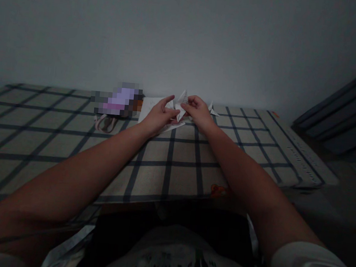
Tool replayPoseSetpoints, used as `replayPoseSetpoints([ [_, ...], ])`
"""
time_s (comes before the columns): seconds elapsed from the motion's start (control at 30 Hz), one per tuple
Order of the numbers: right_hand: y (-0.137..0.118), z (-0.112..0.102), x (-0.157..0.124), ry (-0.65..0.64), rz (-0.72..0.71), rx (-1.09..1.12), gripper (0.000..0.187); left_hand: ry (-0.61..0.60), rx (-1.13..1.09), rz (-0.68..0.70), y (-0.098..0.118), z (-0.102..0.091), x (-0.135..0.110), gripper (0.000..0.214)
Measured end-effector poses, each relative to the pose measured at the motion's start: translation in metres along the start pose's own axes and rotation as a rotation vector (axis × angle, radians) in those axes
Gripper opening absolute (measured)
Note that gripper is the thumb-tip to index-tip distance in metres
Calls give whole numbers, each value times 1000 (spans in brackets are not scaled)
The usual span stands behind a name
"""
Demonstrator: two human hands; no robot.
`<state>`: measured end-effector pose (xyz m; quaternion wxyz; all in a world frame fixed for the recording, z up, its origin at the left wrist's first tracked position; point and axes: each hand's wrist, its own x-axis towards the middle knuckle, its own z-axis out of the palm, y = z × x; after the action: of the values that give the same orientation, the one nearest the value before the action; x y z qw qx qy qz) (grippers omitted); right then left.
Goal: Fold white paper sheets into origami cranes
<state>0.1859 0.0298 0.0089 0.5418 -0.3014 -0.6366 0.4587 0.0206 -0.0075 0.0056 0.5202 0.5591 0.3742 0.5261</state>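
Two bare hands are meeting over a table [182, 175] covered in pale cloth with dark checked lines. Between them, a pointed, folded white paper [182, 104] is standing above a flat white sheet [148, 105]. The right hand [199, 112] is pinching the paper between thumb and fingers; the left hand [160, 116] is holding its lower part, thumb against it and index finger lifting away. Just beyond the right hand, another folded white piece [214, 111] is lying. Left of the sheet, a pixelated purple object [123, 96] is resting near a pale loop [105, 124].
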Motion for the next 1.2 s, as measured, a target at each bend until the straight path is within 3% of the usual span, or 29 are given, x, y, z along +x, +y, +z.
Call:
replayPoseSetpoints([
  [0.2,-3,3,-1,25,7,-38,31,31,-36,-56,3,2,-1,75],
  [0.33,-8,4,-3,27,38,-98,30,-45,-137,-121,-1,5,-2,77],
  [0.5,-10,4,-3,81,0,-145,25,-68,-134,-50,-1,5,-2,70],
  [0.63,-9,2,-1,117,-29,-157,27,-66,-153,-93,0,6,-1,69],
  [0.83,-8,2,1,156,-23,-112,30,-116,-148,-85,-1,6,-2,75],
  [1.03,-9,1,1,180,7,-83,31,-229,-194,-78,1,5,-5,95],
  [1.2,-9,-1,0,153,-3,-30,30,-217,-190,-78,2,4,-7,105],
])
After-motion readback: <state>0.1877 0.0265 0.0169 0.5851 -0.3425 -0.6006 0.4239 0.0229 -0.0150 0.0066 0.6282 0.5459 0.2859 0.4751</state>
